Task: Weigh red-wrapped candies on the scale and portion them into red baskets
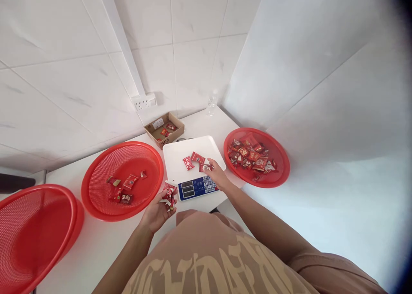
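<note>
Your left hand [157,213] clasps small red plastic-wrapped packets [169,192]; your right hand [219,177] touches a red-and-white wrapped packet [204,168] over the flat white scale [174,161]; whether clamped, I cannot tell.

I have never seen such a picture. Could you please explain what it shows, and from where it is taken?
A camera worn on a person's head looks forward and down at their two bare hands. The left hand holds some wrapped packets. The right hand is over a white scale, its fingers at a red packet; whether they grip it, I cannot tell. The right basket contains many packets, the middle basket only a few. Behind the scale are a cardboard box and a clear bottle.
</note>
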Tool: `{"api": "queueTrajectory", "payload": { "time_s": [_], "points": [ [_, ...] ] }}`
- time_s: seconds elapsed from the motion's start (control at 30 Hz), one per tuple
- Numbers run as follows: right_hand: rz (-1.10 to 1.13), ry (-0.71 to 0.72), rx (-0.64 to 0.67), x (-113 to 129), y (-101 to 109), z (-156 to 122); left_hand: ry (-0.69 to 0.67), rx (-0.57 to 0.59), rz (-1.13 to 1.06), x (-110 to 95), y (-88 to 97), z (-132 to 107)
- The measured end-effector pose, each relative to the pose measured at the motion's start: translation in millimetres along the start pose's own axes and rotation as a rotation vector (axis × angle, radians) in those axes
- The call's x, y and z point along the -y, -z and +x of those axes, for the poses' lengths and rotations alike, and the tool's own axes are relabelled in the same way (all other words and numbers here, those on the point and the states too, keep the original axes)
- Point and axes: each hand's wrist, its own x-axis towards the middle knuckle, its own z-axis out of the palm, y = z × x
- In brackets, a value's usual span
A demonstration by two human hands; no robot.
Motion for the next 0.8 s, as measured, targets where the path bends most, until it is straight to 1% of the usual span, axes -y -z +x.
{"api": "queueTrajectory", "payload": {
  "time_s": [0.07, 0.13, 0.23, 0.3, 0.37, 0.43, 0.53, 0.57, 0.6, 0.63, 0.67, 0.77, 0.8],
  "points": [
    [0.010, 0.006, -0.036, -6, 3, 0, 0.011, -0.004, 0.047, 4, 0.8, 1],
    [0.075, -0.004, -0.031, -11, 4, 0, 0.014, -0.008, 0.094, 9, 2.1, 2],
    [0.191, -0.038, 0.062, -12, 3, 1, -0.008, 0.006, 0.157, 17, 4.4, 3],
    [0.188, -0.001, 0.109, -11, 1, 0, -0.027, 0.021, 0.201, 21, 5.7, 4],
    [0.090, 0.087, 0.107, -10, -1, -2, -0.044, 0.030, 0.254, 23, 6.6, 4],
    [-0.067, 0.156, 0.063, -10, -2, -4, -0.061, 0.032, 0.316, 24, 6.9, 4],
    [-0.287, 0.215, -0.050, -8, -2, -10, -0.082, 0.022, 0.407, 24, 6.5, 3],
    [-0.323, 0.235, -0.066, -7, -3, -13, -0.088, 0.017, 0.434, 24, 6.0, 3],
    [-0.333, 0.246, -0.048, -5, -3, -16, -0.092, 0.013, 0.460, 24, 5.3, 3],
    [-0.320, 0.240, 0.006, -3, -5, -21, -0.094, 0.012, 0.485, 24, 4.4, 2],
    [-0.288, 0.216, 0.097, -1, -7, -26, -0.093, 0.013, 0.508, 24, 3.1, 2],
    [-0.148, 0.078, 0.471, 4, -18, -43, -0.078, 0.031, 0.575, 23, -2.8, -1],
    [-0.106, 0.038, 0.574, 4, -22, -49, -0.072, 0.040, 0.594, 23, -5.0, -1]
  ]
}}
